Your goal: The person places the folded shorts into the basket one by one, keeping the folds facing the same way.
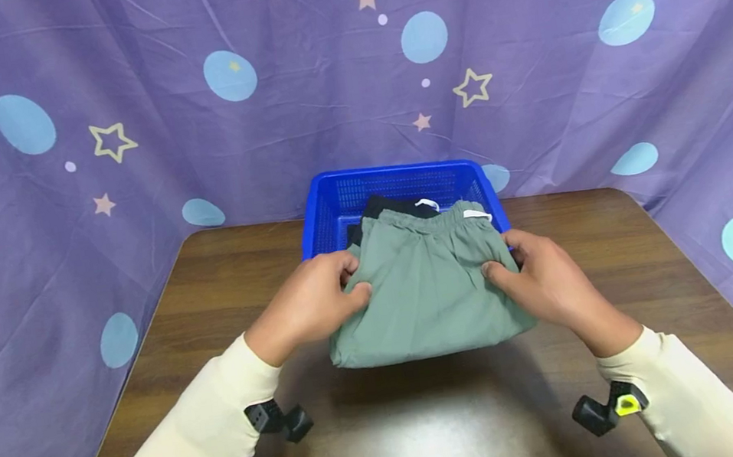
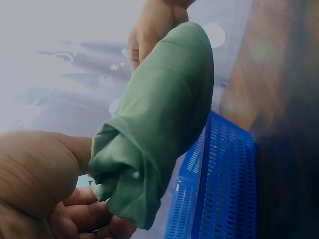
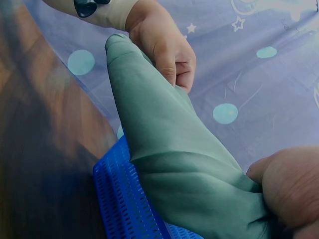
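Note:
Folded green pants (image 1: 426, 290) with an elastic waistband hang between my two hands, above the table and partly over the near side of a blue basket (image 1: 393, 169). My left hand (image 1: 311, 297) pinches the left edge, thumb on top and fingers beneath. On the opposite edge my right hand (image 1: 550, 281) grips the cloth the same way. In the left wrist view the folded side of the pants (image 2: 159, 99) shows as a thick roll. Inside the basket lies a black garment (image 1: 391, 206) with a white drawstring, mostly covered by the green pants.
The basket stands at the far edge of the brown wooden table (image 1: 241, 276), close to a purple curtain (image 1: 331, 63) with stars and dots. Small black cameras are strapped to both wrists.

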{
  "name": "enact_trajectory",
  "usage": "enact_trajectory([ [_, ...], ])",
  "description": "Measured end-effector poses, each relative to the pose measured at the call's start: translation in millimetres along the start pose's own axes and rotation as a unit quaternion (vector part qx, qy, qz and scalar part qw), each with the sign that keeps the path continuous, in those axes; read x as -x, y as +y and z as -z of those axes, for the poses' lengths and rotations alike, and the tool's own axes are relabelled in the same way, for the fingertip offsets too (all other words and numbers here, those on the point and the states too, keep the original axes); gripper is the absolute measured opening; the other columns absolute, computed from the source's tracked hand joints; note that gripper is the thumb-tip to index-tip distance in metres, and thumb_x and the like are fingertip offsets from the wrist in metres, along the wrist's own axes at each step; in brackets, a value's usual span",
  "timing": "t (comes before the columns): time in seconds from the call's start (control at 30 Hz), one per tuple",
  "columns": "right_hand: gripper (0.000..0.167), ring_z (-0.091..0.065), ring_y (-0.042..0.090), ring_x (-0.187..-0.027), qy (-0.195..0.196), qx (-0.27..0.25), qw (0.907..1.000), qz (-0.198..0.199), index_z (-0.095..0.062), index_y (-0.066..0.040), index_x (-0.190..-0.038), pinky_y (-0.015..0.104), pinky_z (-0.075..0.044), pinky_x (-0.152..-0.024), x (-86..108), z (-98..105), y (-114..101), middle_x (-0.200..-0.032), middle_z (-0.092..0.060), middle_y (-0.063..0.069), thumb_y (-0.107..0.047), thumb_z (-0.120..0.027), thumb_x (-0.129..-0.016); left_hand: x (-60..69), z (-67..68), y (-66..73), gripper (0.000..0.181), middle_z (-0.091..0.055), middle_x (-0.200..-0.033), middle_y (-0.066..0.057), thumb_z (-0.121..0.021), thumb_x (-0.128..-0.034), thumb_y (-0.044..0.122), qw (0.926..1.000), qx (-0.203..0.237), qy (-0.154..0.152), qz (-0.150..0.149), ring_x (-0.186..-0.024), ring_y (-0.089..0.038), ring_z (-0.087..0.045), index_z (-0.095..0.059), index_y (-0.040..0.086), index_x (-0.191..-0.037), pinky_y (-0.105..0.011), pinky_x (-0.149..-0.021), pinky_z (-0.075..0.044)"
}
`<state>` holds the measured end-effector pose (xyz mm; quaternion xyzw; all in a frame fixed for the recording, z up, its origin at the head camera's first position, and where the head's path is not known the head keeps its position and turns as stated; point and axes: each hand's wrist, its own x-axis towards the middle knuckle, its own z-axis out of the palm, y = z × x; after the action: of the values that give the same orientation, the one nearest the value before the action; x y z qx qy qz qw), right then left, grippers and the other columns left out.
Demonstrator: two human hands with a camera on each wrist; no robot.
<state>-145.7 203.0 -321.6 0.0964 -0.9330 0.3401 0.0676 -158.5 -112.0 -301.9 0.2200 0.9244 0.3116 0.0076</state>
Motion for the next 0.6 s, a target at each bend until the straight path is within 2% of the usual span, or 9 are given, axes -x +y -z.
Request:
enact_trajectory([
  [0.17,0.022,-0.06,0.022,-0.075,0.009,0.0,0.9999,-0.004,-0.068,-0.008,-0.109,0.039,-0.047,-0.069,-9.9,-1.6,0.3,-0.081,-0.067,0.004,-0.025,-0.067,-0.095,-8.9,1.5,-5.1,0.031,-0.036,-0.064,0.006,-0.069,-0.0901,0.017,0.9999,-0.004,0.012,-0.001,-0.058,-0.01,-0.034,-0.044,0.013,-0.072,-0.031,-0.054,-0.029],
  [0.3,0.021,-0.058,0.023,-0.074,0.019,-0.001,0.9998,-0.005,-0.068,-0.008,-0.106,0.039,-0.045,-0.068,-17.2,-2.5,-1.0,-0.08,-0.066,0.005,-0.026,-0.067,-0.095,-15.0,4.1,-7.1,0.026,-0.042,-0.066,0.004,-0.069,-0.0911,0.017,0.9998,-0.006,0.019,0.004,-0.06,-0.012,-0.039,-0.049,0.013,-0.075,-0.032,-0.056,-0.034],
  [0.6,0.028,-0.061,0.027,-0.081,0.029,-0.008,0.9995,-0.007,-0.07,-0.006,-0.114,0.042,-0.047,-0.074,-35.5,-5.9,-2.3,-0.09,-0.07,0.01,-0.026,-0.065,-0.095,-28.2,7.2,-13.9,0.016,-0.055,-0.076,-0.001,-0.069,-0.0947,0.018,0.9992,-0.015,0.028,0.022,-0.069,-0.018,-0.05,-0.057,0.01,-0.086,-0.036,-0.064,-0.042],
])
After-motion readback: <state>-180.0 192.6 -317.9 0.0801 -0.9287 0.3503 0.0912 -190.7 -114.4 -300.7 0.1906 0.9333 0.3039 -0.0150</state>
